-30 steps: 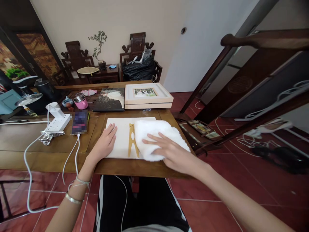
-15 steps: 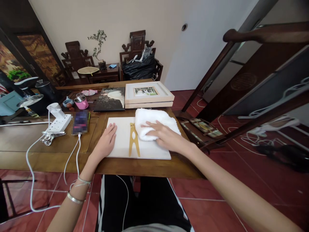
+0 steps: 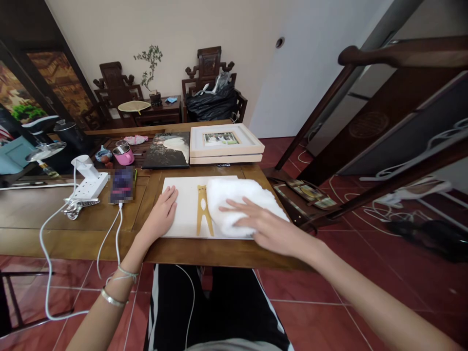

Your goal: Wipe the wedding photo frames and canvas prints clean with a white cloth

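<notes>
My left hand [image 3: 164, 212] lies flat on the left edge of a white board [image 3: 185, 209], its fingers stretched out and holding nothing. Over the board's right part my right hand [image 3: 265, 224] presses on a folded white towel [image 3: 237, 195], with fingers spread across the top and somewhat blurred. Beside the towel's left edge, a flat yellow cutout shaped like a long-legged cat [image 3: 202, 195] rests on the board. The towel covers the board's right side and reaches past it onto the wooden table [image 3: 175, 251].
Behind the board are light wooden photo frames [image 3: 252, 141] and a dark picture panel [image 3: 164, 151]. To the left lie a phone [image 3: 122, 185] on a cable, a white power strip [image 3: 93, 187] and a pink mug [image 3: 124, 155]. A dark wooden chair [image 3: 369, 122] stands at right.
My right hand has slid the towel right and toward me, uncovering the board's back edge. My left hand has stayed in place.
</notes>
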Tool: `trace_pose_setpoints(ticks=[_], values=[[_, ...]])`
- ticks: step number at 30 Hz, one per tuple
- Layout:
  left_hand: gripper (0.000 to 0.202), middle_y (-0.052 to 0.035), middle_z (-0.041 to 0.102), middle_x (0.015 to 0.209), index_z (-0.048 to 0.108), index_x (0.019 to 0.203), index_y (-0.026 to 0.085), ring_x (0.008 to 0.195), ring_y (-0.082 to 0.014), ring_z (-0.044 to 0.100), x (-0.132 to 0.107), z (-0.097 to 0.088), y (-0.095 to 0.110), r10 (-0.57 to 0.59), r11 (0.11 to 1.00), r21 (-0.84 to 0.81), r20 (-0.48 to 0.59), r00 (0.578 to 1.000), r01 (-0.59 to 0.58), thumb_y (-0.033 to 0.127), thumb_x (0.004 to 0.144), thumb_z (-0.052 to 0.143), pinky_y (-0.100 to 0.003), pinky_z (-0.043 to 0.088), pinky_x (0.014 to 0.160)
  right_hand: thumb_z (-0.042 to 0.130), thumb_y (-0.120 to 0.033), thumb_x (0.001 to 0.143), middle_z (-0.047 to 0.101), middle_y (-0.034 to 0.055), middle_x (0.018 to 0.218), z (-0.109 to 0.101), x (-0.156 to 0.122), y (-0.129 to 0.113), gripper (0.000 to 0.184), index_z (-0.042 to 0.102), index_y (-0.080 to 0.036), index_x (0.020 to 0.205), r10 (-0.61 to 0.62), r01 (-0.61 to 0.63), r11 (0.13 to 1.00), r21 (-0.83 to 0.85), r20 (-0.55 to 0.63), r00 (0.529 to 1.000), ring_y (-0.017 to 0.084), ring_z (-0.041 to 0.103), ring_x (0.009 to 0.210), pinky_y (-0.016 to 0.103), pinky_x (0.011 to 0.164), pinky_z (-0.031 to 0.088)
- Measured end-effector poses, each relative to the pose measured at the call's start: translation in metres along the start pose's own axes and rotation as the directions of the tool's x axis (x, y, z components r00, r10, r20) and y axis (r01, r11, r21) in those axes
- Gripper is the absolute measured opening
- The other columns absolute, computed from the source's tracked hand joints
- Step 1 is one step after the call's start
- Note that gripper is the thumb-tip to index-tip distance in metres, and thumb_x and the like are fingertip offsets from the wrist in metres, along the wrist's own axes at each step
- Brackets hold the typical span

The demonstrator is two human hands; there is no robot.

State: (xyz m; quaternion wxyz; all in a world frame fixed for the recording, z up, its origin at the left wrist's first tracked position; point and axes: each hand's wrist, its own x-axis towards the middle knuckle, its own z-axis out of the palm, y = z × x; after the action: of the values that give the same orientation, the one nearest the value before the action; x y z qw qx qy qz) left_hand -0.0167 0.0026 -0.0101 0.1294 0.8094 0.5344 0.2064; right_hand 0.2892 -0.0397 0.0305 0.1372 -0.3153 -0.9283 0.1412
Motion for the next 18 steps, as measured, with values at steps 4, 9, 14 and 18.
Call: trace_pose_setpoints(ticks=[4, 9, 14, 18], values=[[0.05, -0.0151, 0.032, 0.151, 0.04, 0.139, 0.008, 0.143, -0.0249, 0.022, 0.003, 0.0, -0.001, 0.003, 1.0, -0.003, 0.017, 1.0, -0.003, 0.028, 0.095, 0.028, -0.046, 0.022, 0.116, 0.035, 0.006, 0.056, 0.053, 0.0074, 0.137, -0.003, 0.043, 0.054, 0.064, 0.066, -0.019, 0.106, 0.039, -0.041, 0.998, -0.037, -0.038, 0.999, 0.023, 0.029, 0.138, 0.055, 0.113, 0.021], [0.05, -0.0162, 0.035, 0.15, 0.043, 0.137, 0.008, 0.142, -0.0252, 0.024, 0.006, 0.002, -0.001, 0.004, 1.0, -0.02, -0.016, 1.0, -0.005, 0.027, 0.094, 0.03, -0.047, 0.022, 0.116, 0.033, 0.008, 0.06, 0.058, 0.0066, 0.132, -0.006, 0.07, 0.072, 0.066, 0.065, -0.019, 0.111, 0.109, -0.115, 0.99, -0.081, -0.078, 0.991, 0.024, 0.034, 0.136, 0.057, 0.111, 0.025], [0.049, -0.0151, 0.034, 0.15, 0.042, 0.138, 0.01, 0.142, -0.0247, 0.024, 0.006, 0.002, 0.001, -0.001, 1.0, -0.028, -0.026, 1.0, 0.0, 0.028, 0.094, 0.03, -0.048, 0.022, 0.115, 0.035, 0.007, 0.057, 0.045, 0.0062, 0.144, 0.004, 0.036, 0.031, 0.064, 0.067, -0.02, 0.106, 0.085, -0.089, 0.994, -0.067, -0.068, 0.994, 0.025, 0.028, 0.139, 0.059, 0.113, 0.019], [0.05, -0.0159, 0.033, 0.15, 0.042, 0.138, 0.007, 0.143, -0.0249, 0.023, 0.006, 0.001, 0.003, -0.004, 1.0, -0.013, -0.002, 1.0, 0.004, 0.027, 0.094, 0.029, -0.046, 0.021, 0.116, 0.036, 0.008, 0.057, 0.043, 0.0039, 0.145, 0.014, -0.013, -0.018, 0.06, 0.071, -0.021, 0.097, -0.009, 0.007, 0.997, -0.074, -0.026, 1.0, 0.025, 0.023, 0.14, 0.059, 0.114, 0.016]])
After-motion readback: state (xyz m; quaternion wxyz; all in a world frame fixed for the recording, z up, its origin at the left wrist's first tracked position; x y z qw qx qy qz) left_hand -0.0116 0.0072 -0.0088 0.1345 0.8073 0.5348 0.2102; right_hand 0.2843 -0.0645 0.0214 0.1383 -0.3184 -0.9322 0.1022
